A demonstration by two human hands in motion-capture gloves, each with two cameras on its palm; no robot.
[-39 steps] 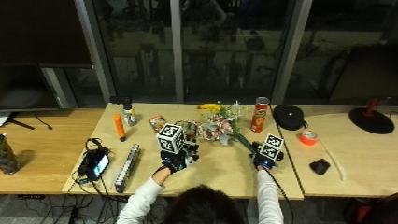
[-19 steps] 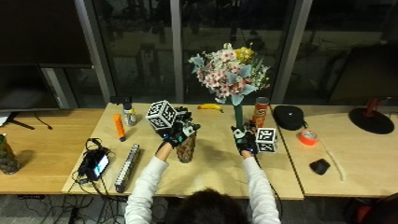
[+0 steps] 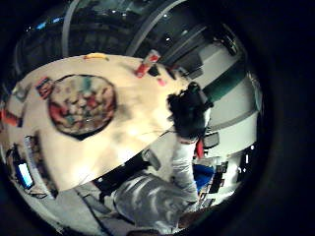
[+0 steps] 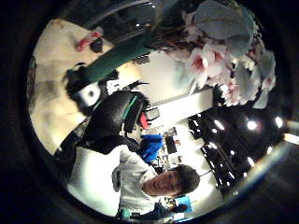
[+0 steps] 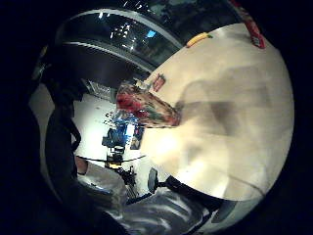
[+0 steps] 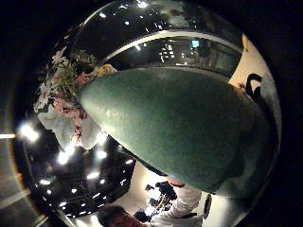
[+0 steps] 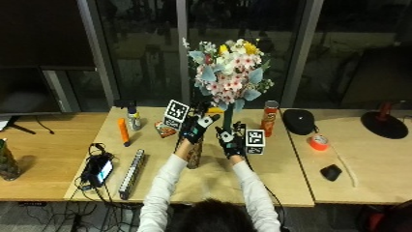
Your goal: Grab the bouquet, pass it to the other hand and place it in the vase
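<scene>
The bouquet [image 7: 228, 72], pink, white and yellow flowers on a green-wrapped stem [image 7: 228, 118], stands upright above the table. My right hand [image 7: 230, 140] grips the stem's lower end; the green wrap [image 6: 175, 127] fills the right thumb side palm view. My left hand [image 7: 196, 126] is raised just left of the stem with fingers spread, not touching it; its thumb side palm view shows the stem [image 4: 117, 58] and flowers [image 4: 219, 60] a short way off. The patterned vase [image 7: 194, 153] stands on the table below my left hand, and its mouth shows from above [image 3: 81, 103].
On the wooden table [image 7: 283, 179] stand a red can [image 7: 269, 124] right of the bouquet, a black pouch [image 7: 299, 121], an orange tape roll [image 7: 317, 141] and a small black object [image 7: 330, 172]. To the left are an orange marker [image 7: 122, 131], a small bottle [image 7: 133, 118] and a power strip [image 7: 132, 166].
The bouquet went from lying on the table to upright in the air in my right hand. My left hand has risen and moved right, close to the stem.
</scene>
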